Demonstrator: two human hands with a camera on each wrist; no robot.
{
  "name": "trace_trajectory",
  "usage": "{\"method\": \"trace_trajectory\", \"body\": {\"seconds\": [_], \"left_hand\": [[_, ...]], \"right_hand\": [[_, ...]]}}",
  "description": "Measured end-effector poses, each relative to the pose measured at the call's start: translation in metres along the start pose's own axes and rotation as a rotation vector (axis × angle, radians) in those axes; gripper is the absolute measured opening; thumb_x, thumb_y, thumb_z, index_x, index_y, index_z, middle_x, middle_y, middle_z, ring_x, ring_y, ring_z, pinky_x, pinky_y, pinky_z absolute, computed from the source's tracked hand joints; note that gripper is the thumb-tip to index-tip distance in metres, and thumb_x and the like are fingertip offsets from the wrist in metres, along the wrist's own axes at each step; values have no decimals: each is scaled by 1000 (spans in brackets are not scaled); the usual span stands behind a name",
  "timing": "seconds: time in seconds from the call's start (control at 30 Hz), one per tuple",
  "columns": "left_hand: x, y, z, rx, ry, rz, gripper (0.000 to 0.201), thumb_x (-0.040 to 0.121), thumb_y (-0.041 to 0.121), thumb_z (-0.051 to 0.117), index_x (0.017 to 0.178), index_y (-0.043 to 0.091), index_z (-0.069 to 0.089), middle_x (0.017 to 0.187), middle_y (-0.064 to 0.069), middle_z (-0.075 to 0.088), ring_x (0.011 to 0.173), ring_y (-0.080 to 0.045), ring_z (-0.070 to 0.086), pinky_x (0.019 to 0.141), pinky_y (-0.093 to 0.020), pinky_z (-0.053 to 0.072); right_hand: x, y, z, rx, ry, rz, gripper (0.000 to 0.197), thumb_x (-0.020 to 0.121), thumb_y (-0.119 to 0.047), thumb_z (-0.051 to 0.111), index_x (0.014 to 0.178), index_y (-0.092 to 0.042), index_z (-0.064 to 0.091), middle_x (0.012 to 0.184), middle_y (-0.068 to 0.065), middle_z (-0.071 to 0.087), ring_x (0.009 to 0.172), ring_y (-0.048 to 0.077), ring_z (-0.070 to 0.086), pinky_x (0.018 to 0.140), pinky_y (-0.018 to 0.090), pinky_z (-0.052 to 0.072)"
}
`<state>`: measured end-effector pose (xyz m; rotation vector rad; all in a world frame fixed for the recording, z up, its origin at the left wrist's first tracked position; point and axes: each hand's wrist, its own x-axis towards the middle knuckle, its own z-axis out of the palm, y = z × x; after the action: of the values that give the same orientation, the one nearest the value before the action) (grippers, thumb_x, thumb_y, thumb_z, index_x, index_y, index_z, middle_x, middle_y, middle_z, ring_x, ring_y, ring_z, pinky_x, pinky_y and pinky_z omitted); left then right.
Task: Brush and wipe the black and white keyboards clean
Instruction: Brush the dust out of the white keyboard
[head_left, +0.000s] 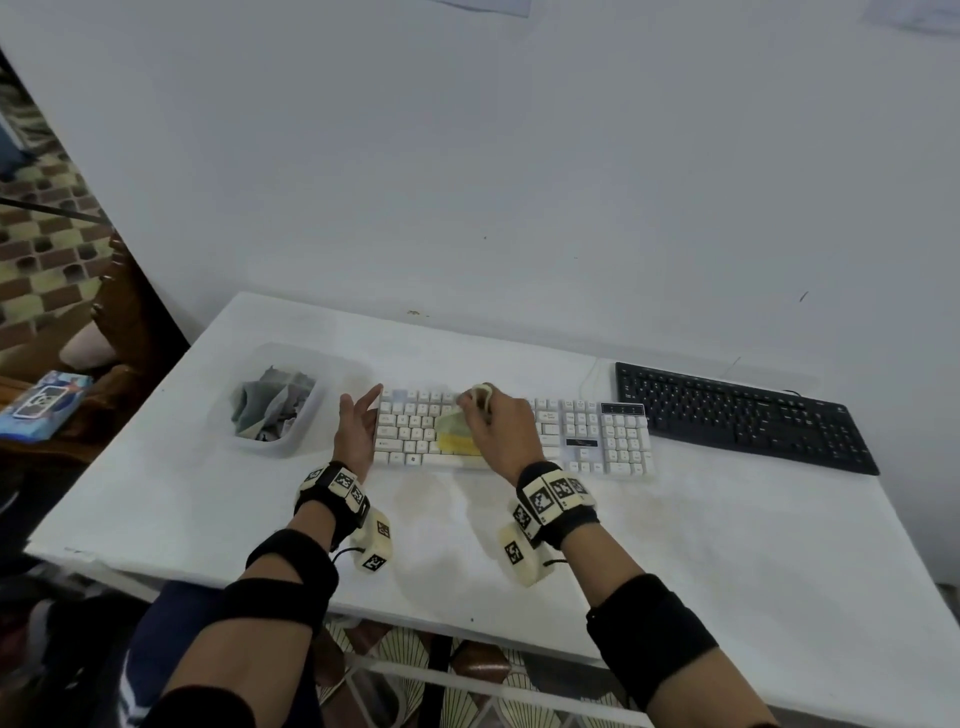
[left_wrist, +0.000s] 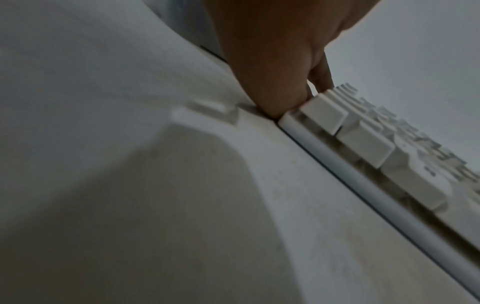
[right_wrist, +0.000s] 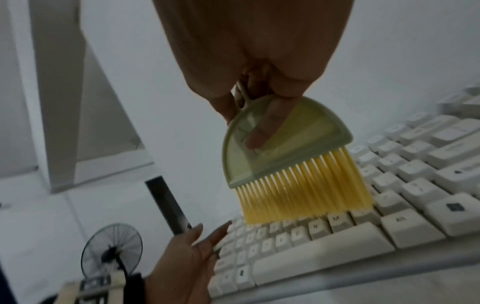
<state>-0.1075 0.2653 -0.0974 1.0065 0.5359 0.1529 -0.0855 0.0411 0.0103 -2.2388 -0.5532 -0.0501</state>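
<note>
1. The brushing step on the white keyboard (head_left: 511, 434) is judged to be in hand. This keyboard lies at the centre of the head view on the white tabletop (head_left: 208, 499).
2. A small brush (right_wrist: 287, 152) with a pale green head and yellow bristles is held in the right hand (head_left: 496, 426). The grip is clamped on its handle, with one fingertip laid on the green head. In the right wrist view the bristle tips meet the letter keys near the lower middle rows.
3. The left hand (head_left: 358, 423) is laid flat against the keyboard's left end, fingers straight and holding nothing — apparently steadying it. In the left wrist view its fingers (left_wrist: 270, 92) are seen touching the corner of the case.
4. The black keyboard (head_left: 743, 415) lies to the right of the frame, just beside the white one, with neither hand on it.
5. A clear tub (head_left: 306, 431) holding crumpled cloths (head_left: 272, 402) sits to the left of the white keyboard, near the left hand.
6. The next move is judged to call for strokes carried along the rows toward the number pad — light enough that no key is lifted — while the case is braced. Wiping, and the whole of the black keyboard, appear to be left.
</note>
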Motion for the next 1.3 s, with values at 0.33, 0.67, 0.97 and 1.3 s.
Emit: {"method": "trace_trajectory", "body": {"seconds": [0.33,0.67,0.97,1.3], "left_hand": [[-7,5,5,-6,-11,7,63,112,49,15,149,12,48,110,-11,67,100,-22,65,85,-38,51],[-8,5,7,10,10,1,60,112,49,15,146,16,52,112,-10,69,101,-21,66,89,-39,52],[-8,4,5,4,4,5,61,112,48,16,149,14,50,111,-11,69,103,-24,66,97,-44,51],[-14,7,10,18,14,10,58,113,45,15,148,15,51,114,-11,68,103,-21,66,85,-37,52]], "right_hand": [[-25,26,-16,112,-19,-43,19,102,-31,58,98,-15,67,66,-12,63,58,8,59,59,32,51],[-22,12,-17,122,1,-32,24,103,-34,56,92,-14,64,60,-14,55,54,3,51,55,16,36],[-24,34,-29,-25,66,16,18,102,-28,56,93,-13,62,61,-5,60,53,5,53,53,21,40],[-18,27,-22,42,-12,17,20,103,-30,56,94,-14,64,66,-1,63,54,8,54,53,19,42]]}}
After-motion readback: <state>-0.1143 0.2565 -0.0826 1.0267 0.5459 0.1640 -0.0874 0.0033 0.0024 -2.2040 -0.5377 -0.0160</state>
